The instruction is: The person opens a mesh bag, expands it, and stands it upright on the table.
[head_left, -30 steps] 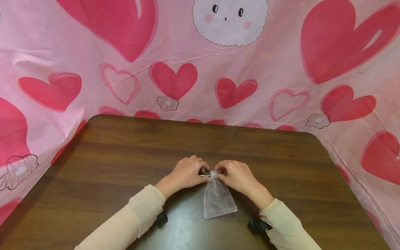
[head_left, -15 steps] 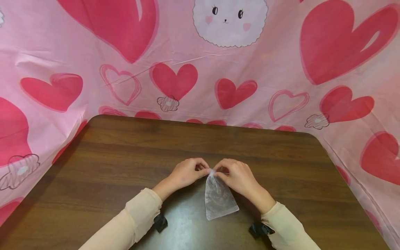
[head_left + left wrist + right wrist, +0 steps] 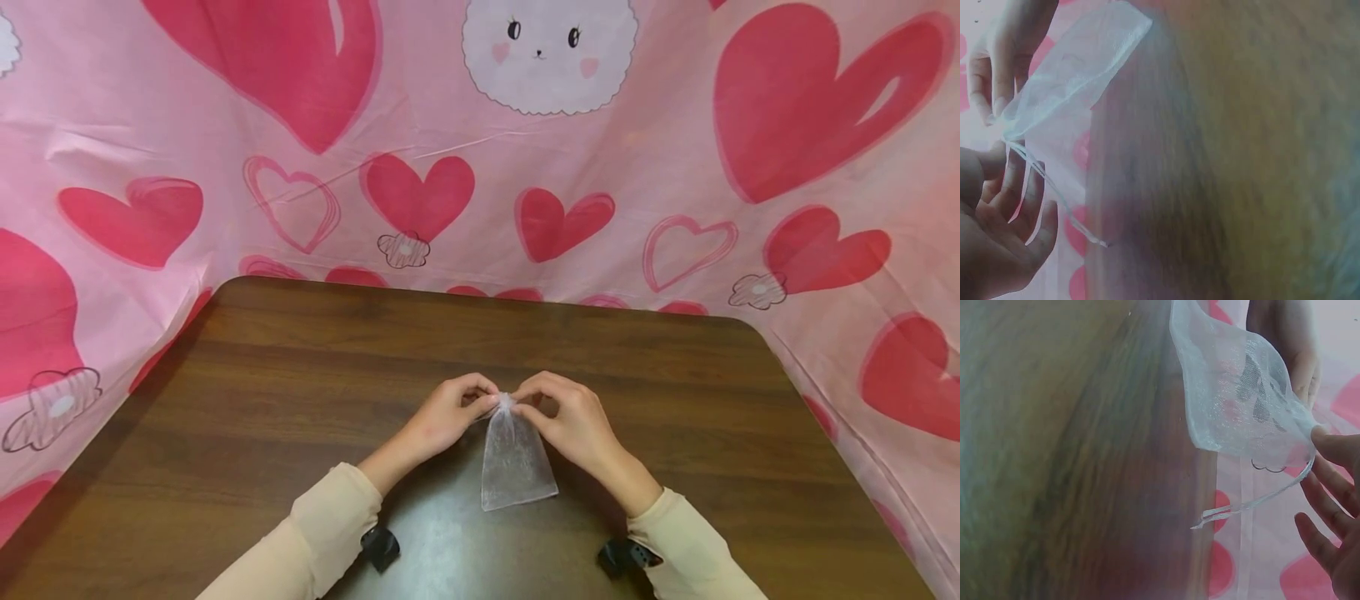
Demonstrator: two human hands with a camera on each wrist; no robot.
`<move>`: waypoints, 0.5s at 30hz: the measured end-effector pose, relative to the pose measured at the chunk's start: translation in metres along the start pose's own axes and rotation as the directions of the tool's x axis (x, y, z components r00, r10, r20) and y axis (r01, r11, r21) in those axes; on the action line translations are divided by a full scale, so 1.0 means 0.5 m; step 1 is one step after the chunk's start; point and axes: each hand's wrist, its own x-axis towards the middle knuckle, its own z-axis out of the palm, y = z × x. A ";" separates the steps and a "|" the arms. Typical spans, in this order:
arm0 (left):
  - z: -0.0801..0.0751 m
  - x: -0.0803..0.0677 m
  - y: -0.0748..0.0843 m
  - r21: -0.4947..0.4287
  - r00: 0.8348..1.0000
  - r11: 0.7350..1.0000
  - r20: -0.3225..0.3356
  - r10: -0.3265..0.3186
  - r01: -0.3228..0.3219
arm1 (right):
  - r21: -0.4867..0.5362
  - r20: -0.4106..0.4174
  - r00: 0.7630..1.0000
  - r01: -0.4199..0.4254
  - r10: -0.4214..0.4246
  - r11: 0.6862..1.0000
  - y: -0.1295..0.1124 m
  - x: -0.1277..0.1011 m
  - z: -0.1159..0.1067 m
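Note:
A sheer white organza drawstring pouch hangs by its gathered neck between the two hands, with its flat bottom toward the person. My left hand pinches the neck from the left with thumb and forefinger. From the other side, my right hand pinches it in the same way. A thin white drawstring trails down beside the left hand in the left wrist view. Another drawstring end dangles near the right hand in the right wrist view. See-through mesh shows nothing inside the pouch.
Underneath is a dark brown wooden table with rounded far corners. Pink cloth printed with hearts hangs behind it and along both sides. Black wrist cameras sit at both cuffs, the left one and the right one.
Both hands have lifted a little away from the person, bringing the pouch along. The left fingers moved in close to the neck, and the drawstring that stretched between the hands no longer shows there.

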 end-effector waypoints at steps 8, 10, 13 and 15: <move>0.000 -0.012 0.004 0.012 1.000 1.000 -0.029 0.004 -0.004 | 0.084 -0.001 1.000 -0.030 0.030 0.996 -0.008 0.001 0.001; -0.001 -0.016 0.008 0.026 0.999 1.000 -0.044 -0.006 0.007 | 0.108 0.009 0.998 -0.069 0.068 0.992 -0.011 0.001 0.000; -0.002 -0.022 0.013 0.043 0.997 0.999 -0.077 -0.018 0.022 | 0.152 0.023 0.989 -0.145 0.143 0.978 -0.014 -0.002 -0.001; -0.004 -0.025 0.015 0.045 0.995 0.999 -0.099 -0.024 0.029 | 0.170 0.028 0.980 -0.199 0.197 0.965 -0.016 -0.004 -0.003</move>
